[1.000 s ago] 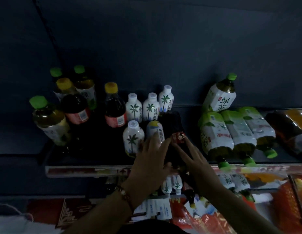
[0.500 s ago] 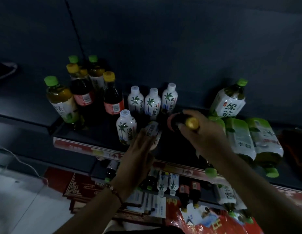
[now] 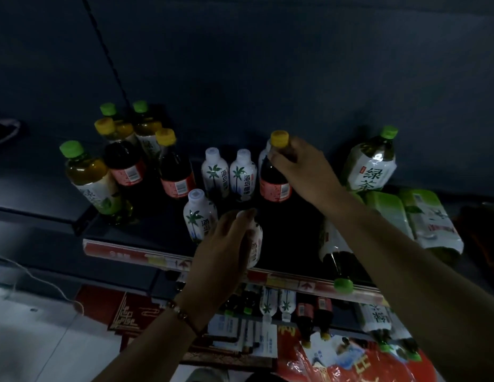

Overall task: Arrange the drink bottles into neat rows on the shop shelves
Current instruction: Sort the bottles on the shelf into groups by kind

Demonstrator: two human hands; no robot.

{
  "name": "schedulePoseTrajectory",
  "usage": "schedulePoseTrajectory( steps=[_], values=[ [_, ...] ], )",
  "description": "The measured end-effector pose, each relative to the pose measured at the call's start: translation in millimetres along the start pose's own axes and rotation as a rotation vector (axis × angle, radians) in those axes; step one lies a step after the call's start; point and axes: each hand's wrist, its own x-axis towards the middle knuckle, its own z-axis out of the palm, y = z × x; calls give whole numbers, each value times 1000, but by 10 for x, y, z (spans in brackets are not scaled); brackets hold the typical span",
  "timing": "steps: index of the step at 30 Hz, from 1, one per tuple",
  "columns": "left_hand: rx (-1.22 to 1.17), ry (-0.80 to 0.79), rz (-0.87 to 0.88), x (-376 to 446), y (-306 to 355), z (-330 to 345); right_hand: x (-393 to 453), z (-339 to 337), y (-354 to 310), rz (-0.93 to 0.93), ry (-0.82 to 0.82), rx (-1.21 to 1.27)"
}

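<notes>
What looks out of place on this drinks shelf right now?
The big green tea bottles on the right lie on their sides, and one dark bottle pokes its green cap past the shelf edge, while the others stand upright.

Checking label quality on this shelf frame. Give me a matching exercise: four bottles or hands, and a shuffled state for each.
Column one:
1. dark bottle with yellow cap
2. white palm-tree bottle at the shelf front
3. large green tea bottle with green cap, far right back
4. green tea bottles right of the right arm

Column two:
A. lying on their sides
B. standing, untouched
C. held at the neck by the right hand
D. gripped by the left hand

Pairs: 1-C, 2-D, 3-B, 4-A
</notes>
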Motion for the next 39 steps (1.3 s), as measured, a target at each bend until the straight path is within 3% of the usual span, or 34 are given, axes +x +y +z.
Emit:
schedulePoseTrajectory(
  steps=[4, 8, 11, 17, 20, 23, 26, 29, 33, 36, 39],
  values=[
    [-15, -114, 34, 20, -119, 38, -38, 99, 163, -31, 13, 187],
    [-38, -98, 29, 88, -176, 72, -115, 178, 176, -42, 29, 294],
    [-29, -92, 38, 175, -242, 121, -184, 248, 166, -6, 25, 286],
    [-21, -65, 54, 226, -232, 181, -298, 270, 212, 31, 169, 221],
    [21, -8, 104, 200, -145, 136, -307, 185, 195, 42, 120, 172],
    [3, 28, 265, 128, -32, 73, -337, -24, 235, -2, 23, 41],
    [-35, -44, 376, 66, 175, 157, -567, -313, 414, 19, 32, -38],
    [-133, -212, 360, 81, 471, 489, -1023, -631, 764, 81, 36, -244],
    [-189, -414, 261, 77, 841, 1095, -1641, -967, 1418, 65, -151, -576],
    [-230, -338, 164, 12, 1017, 1375, -1926, -1187, 1859, -60, -267, -735],
    [-285, -187, 80, -31, 1138, 1478, -1971, -1226, 2124, -156, -233, -852]
  ],
)
